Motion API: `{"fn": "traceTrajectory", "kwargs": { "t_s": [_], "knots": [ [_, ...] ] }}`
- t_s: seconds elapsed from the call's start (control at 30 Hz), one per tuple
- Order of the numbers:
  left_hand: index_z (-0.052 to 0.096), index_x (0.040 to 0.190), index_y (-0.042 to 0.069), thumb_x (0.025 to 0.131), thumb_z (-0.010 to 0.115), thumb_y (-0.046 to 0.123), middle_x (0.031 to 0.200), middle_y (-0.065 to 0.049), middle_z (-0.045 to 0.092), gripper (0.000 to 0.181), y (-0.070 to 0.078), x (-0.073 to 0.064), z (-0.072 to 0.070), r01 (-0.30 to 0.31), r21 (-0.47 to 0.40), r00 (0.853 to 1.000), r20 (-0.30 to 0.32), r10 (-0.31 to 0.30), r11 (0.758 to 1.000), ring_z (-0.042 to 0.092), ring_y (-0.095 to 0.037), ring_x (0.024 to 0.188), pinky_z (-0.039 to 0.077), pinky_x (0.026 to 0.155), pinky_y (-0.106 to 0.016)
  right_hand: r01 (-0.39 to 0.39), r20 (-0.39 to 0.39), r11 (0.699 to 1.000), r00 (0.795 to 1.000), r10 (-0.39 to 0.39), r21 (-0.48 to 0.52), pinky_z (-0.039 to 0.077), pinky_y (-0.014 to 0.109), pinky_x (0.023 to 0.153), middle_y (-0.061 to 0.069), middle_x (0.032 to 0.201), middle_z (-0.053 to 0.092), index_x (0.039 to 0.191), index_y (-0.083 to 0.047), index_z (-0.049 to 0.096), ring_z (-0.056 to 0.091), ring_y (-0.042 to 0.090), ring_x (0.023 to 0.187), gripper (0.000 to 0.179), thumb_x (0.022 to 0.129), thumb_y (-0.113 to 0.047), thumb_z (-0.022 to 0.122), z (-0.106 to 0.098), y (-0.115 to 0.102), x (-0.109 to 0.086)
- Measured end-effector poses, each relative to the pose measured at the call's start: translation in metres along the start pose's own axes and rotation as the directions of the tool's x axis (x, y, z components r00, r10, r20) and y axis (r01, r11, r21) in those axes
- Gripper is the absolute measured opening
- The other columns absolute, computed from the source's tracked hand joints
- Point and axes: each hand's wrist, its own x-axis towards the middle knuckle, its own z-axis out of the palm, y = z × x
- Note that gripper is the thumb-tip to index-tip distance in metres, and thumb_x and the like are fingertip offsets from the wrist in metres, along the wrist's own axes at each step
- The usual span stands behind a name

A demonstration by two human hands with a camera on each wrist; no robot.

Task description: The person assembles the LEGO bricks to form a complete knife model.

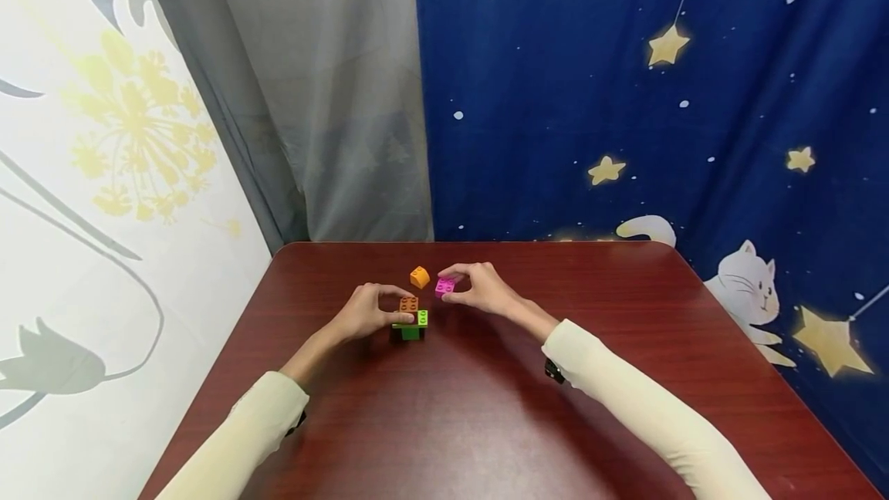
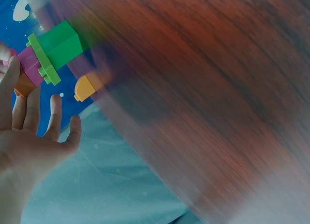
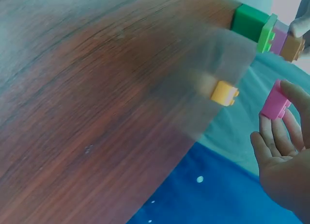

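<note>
My left hand (image 1: 364, 312) pinches the orange-brown toy building brick (image 1: 408, 304) at the top of a small stack. Beneath that brick, the left wrist view shows a purple brick (image 2: 30, 66), then a lime green plate (image 2: 44, 63), then a dark green brick (image 2: 63, 45) at the bottom. To the right of the stack, my right hand (image 1: 486, 289) holds a pink brick (image 1: 445, 287) between thumb and fingers, off the table and apart from the stack. Its studs show in the head view.
An orange brick with a curved side (image 1: 420, 277) lies on the table just behind the stack, between the two hands. The dark red wooden table (image 1: 430, 407) meets grey and blue curtains (image 1: 556, 99) at its far edge.
</note>
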Motion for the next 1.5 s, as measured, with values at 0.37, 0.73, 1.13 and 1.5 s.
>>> {"fn": "traceTrajectory", "kwargs": {
  "t_s": [0.37,0.73,1.13,1.5],
  "knots": [
    [0.080,0.114,0.015,0.082,0.091,0.033,0.107,0.001,0.078,0.038,-0.002,0.001,-0.001,-0.013,0.033,1.000,0.004,0.013,0.999,0.066,-0.018,0.100,0.055,0.094,-0.045,0.054,0.031,0.998,0.998,-0.053,-0.012,0.057,0.039,0.091,0.002,0.111,0.078,0.124,-0.009,0.076,0.071,0.017,0.103,0.039,0.089,-0.023,0.085,0.006,-0.021,0.007],
    [0.078,0.116,0.008,0.082,0.091,0.031,0.113,-0.009,0.076,0.043,-0.003,0.004,-0.001,-0.020,-0.006,0.999,0.026,0.020,1.000,0.067,-0.037,0.111,0.052,0.098,-0.056,0.091,0.056,0.996,0.994,-0.089,-0.020,0.055,0.034,0.095,0.000,0.119,0.076,0.126,-0.011,0.075,0.069,0.012,0.110,0.040,0.090,-0.026,0.084,0.014,-0.038,0.014],
    [0.075,0.121,0.008,0.082,0.091,0.031,0.120,-0.009,0.074,0.048,-0.005,0.002,-0.001,0.005,-0.031,0.999,0.032,-0.004,0.999,0.066,-0.036,0.118,0.050,0.102,-0.057,0.087,0.059,0.996,0.994,-0.088,0.017,0.057,0.043,0.093,0.003,0.113,0.077,0.124,-0.012,0.076,0.071,0.020,0.105,0.037,0.089,-0.021,0.085,0.026,-0.044,0.016],
    [0.074,0.123,0.009,0.082,0.091,0.033,0.118,-0.005,0.075,0.050,0.000,0.001,-0.002,0.020,0.000,0.999,0.039,-0.020,1.000,0.068,-0.026,0.114,0.052,0.101,-0.051,0.098,0.065,0.995,0.993,-0.098,-0.005,0.051,0.027,0.076,-0.001,0.113,0.077,0.127,-0.016,0.076,0.065,0.025,0.084,0.037,0.092,-0.024,0.083,0.032,-0.044,0.016]
  ]
}}
